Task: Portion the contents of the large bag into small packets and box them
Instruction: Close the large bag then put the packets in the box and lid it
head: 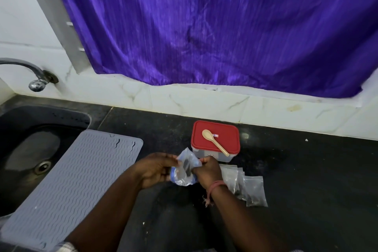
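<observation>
Both hands hold a clear plastic bag point(185, 170) with a blue strip, just above the black counter point(306, 170). My left hand point(156, 169) pinches its left edge and my right hand point(208, 172) grips its right edge. Something dark shows inside the bag. Several small clear packets point(248, 188) with dark contents lie on the counter right of my right wrist. Behind the bag stands a clear box with a shut red lid point(215, 137). A small wooden spoon point(214, 143) lies on the lid.
A grey ribbed mat point(77, 180) lies left of my hands, overlapping the dark sink point(26, 145). A metal tap point(30, 73) sticks out of the white tiled wall. A purple curtain point(204, 26) hangs behind the counter.
</observation>
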`<state>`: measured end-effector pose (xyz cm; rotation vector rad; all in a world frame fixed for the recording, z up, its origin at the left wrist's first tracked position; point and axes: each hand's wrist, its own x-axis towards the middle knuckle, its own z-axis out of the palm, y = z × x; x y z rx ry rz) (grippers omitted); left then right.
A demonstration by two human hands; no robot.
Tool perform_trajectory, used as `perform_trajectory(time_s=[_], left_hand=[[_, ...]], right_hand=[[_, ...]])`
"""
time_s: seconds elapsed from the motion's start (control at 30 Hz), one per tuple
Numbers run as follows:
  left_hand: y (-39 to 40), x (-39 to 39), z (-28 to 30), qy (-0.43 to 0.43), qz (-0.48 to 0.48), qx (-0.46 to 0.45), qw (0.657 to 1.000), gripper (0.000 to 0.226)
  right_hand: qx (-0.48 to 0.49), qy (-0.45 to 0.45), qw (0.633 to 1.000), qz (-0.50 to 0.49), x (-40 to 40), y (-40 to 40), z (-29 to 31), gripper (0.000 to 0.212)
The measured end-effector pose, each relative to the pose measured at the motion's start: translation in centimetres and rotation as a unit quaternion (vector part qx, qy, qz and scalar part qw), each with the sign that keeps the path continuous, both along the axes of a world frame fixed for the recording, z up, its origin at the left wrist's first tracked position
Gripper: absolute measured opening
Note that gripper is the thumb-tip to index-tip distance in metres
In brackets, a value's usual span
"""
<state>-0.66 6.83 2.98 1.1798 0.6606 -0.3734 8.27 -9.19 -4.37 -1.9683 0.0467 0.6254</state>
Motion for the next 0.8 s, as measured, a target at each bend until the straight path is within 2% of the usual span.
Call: perform_trajectory(time_s=[0.03,0.1,0.2,0.3,0.37,0.47,0.57,0.67,0.73,0.8], left_hand=[[0.0,0.0,0.1,0.02,-0.029,0.034,0.999,0.026],[-0.1,0.3,-0.1,0.058,-0.077,0.182,0.979,0.018],[-0.2,1.2,-1.3,0.09,-0.074,0.444,0.888,0.01],[-0.5,2.0,-2.1,0.081,0.021,0.573,0.816,0.009],[-0.9,2.6,-1.8,0.071,0.068,0.583,0.807,0.01],[-1.1,2.7,-1.8,0.044,0.12,0.529,0.839,0.012],[-0.9,1.6,-2.2,0.008,0.175,0.492,0.853,0.007],[-0.3,0.9,-2.5,0.02,0.205,0.473,0.857,0.019],[-0.1,0.7,-2.6,0.023,0.206,0.469,0.859,0.019],[0.1,1.1,-2.3,0.029,0.188,0.472,0.861,0.013]], right_hand=[[-0.014,-0.013,0.999,-0.027,0.1,-0.2,-0.1,0.021],[-0.034,-0.036,0.995,-0.081,-0.2,-0.5,0.3,0.014],[-0.027,-0.036,0.994,-0.096,-0.8,-0.6,0.3,0.013],[0.003,-0.057,0.998,0.009,-1.4,-0.1,-0.1,0.009],[0.019,-0.057,0.995,0.081,-2.1,0.2,1.4,0.014],[0.069,0.039,0.983,0.163,-1.7,0.6,3.7,0.022],[0.156,0.12,0.956,0.217,-0.6,-0.1,4.9,0.019],[0.235,0.183,0.921,0.252,0.0,-0.8,5.2,0.03],[0.225,0.189,0.924,0.245,0.1,-0.7,5.4,0.032],[0.139,0.121,0.962,0.2,-0.2,0.2,5.3,0.026]])
